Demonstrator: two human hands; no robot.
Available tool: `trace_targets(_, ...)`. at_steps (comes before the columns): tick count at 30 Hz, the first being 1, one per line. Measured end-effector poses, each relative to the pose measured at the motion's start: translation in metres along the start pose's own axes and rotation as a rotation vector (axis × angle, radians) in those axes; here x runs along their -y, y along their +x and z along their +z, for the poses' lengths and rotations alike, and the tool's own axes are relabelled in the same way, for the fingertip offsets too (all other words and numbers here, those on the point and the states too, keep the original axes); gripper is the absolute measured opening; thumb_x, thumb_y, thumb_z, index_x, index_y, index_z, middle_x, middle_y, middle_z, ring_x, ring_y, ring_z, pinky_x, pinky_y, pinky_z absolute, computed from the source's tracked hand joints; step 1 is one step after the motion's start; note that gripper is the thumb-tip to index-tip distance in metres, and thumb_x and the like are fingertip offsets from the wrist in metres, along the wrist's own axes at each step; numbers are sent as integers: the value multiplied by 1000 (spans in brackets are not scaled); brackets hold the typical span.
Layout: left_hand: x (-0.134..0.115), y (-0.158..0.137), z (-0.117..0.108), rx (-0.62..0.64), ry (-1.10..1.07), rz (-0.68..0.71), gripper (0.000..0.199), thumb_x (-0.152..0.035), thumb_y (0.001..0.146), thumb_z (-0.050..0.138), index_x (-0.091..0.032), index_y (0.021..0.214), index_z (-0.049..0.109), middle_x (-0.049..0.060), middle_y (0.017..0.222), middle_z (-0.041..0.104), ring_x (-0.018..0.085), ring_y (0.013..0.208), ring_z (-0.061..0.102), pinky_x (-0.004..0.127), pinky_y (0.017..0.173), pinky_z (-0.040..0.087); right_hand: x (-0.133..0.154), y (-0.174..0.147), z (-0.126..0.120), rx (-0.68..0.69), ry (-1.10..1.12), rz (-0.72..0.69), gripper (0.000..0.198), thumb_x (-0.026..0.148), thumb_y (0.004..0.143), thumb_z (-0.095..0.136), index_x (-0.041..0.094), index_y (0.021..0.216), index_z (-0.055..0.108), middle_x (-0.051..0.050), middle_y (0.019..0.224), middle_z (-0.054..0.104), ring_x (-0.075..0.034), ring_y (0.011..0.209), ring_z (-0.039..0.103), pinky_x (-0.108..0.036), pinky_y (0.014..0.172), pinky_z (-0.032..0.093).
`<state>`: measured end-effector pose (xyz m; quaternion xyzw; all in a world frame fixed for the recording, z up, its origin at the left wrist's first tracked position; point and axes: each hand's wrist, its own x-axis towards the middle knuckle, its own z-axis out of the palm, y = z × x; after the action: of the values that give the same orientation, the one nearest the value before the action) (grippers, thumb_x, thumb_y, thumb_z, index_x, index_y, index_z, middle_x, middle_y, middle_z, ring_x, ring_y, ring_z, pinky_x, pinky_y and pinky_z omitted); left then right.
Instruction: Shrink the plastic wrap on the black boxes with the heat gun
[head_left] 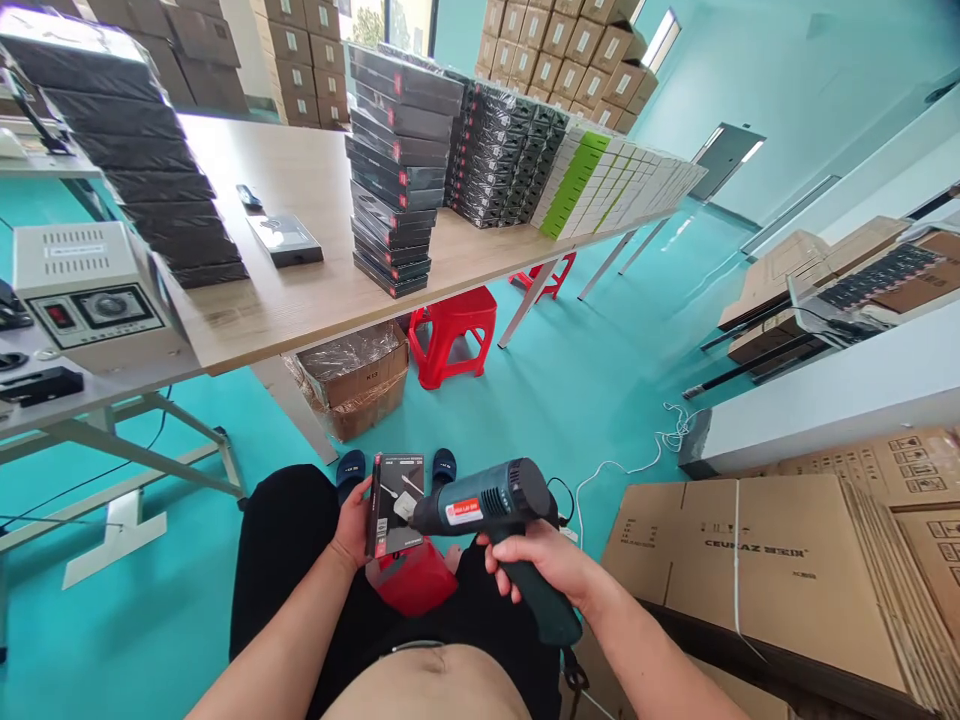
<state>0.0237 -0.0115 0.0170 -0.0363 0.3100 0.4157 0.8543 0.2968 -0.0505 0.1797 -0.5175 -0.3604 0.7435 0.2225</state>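
In my left hand (352,525) is a small black product box (396,480) with a picture of a white charger and cable on its front. The fingers wrap the box's left edge and partly hide behind it. My right hand (529,560) grips the dark handle of a heat gun (480,500), which has a red and white label on its barrel. The gun's nozzle points left at the face of the box, very close to it; whether they touch I cannot tell. Below the box, between my legs, shows a red stool seat (416,585).
Ahead stands a long wooden table (277,320) with a tall stack of black boxes (394,170) and rows of white boxes (630,175). A control unit (97,300) sits at left. Flattened cartons (720,570) lie at right; a white cord (630,468) crosses the floor.
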Motion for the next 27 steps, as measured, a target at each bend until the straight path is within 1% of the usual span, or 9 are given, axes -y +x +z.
trace_targets(5, -1, -1, 1, 1, -29, 2, 49, -49, 82, 54, -11, 112, 63, 13, 89, 74, 33, 86, 70, 43, 78, 54, -6, -7, 9, -151, 38, -24, 32, 33, 71, 65, 11, 94, 66, -4, 70, 66, -13, 54, 60, -25, 49, 49)
trace_targets(10, 1, -1, 4, 0, 7, -25, 46, -48, 83, 54, -12, 110, 64, 13, 88, 74, 32, 87, 70, 43, 78, 54, 3, -9, 11, 30, -52, 26, 31, 28, 67, 68, 11, 93, 67, -4, 71, 67, -14, 53, 60, -26, 46, 47)
trace_targets(13, 4, -2, 6, -13, 48, -105, 48, -49, 81, 57, -9, 107, 65, 15, 89, 73, 33, 88, 69, 44, 79, 53, 18, -1, 17, -95, -31, -64, 31, 30, 70, 67, 13, 95, 66, -2, 69, 66, -13, 55, 59, -26, 51, 48)
trace_targets(15, 4, -3, 7, -7, 67, -140, 48, -49, 80, 57, -8, 105, 65, 16, 90, 73, 34, 88, 69, 45, 80, 53, 28, 3, 22, -116, 0, -94, 31, 31, 71, 65, 14, 97, 65, -2, 73, 66, -14, 58, 61, -26, 52, 49)
trace_targets(17, 4, -4, 8, 0, 75, -143, 48, -49, 81, 57, -9, 105, 65, 16, 89, 73, 34, 89, 69, 45, 80, 53, 33, 4, 24, 4, -58, -75, 24, 28, 71, 65, 14, 90, 66, -2, 70, 66, -14, 56, 60, -26, 52, 49)
trace_targets(20, 3, -5, 8, 10, 63, -95, 46, -47, 82, 56, -11, 108, 65, 14, 88, 74, 33, 90, 69, 43, 79, 53, 33, -1, 24, 265, -241, 8, 13, 23, 68, 68, 12, 75, 68, -1, 60, 63, -14, 51, 58, -26, 49, 47)
trace_targets(21, 3, -6, 8, 14, 58, -84, 45, -47, 82, 56, -11, 108, 65, 13, 88, 74, 33, 89, 69, 43, 79, 53, 32, -3, 23, 305, -272, 17, 12, 22, 67, 69, 12, 74, 68, -2, 59, 62, -14, 51, 58, -26, 49, 47)
trace_targets(23, 3, -6, 7, 14, 57, -94, 45, -48, 82, 55, -11, 106, 65, 13, 85, 74, 33, 87, 69, 43, 77, 54, 31, -2, 19, 265, -234, -2, 17, 22, 68, 69, 12, 82, 69, -2, 64, 64, -14, 53, 59, -25, 49, 47)
trace_targets(27, 3, -6, 7, -9, 65, -117, 46, -48, 81, 57, -9, 104, 65, 14, 83, 73, 33, 84, 70, 43, 75, 54, 38, 11, 6, 6, 2, -92, 29, 26, 74, 63, 14, 100, 65, -4, 77, 66, -14, 59, 61, -24, 49, 49)
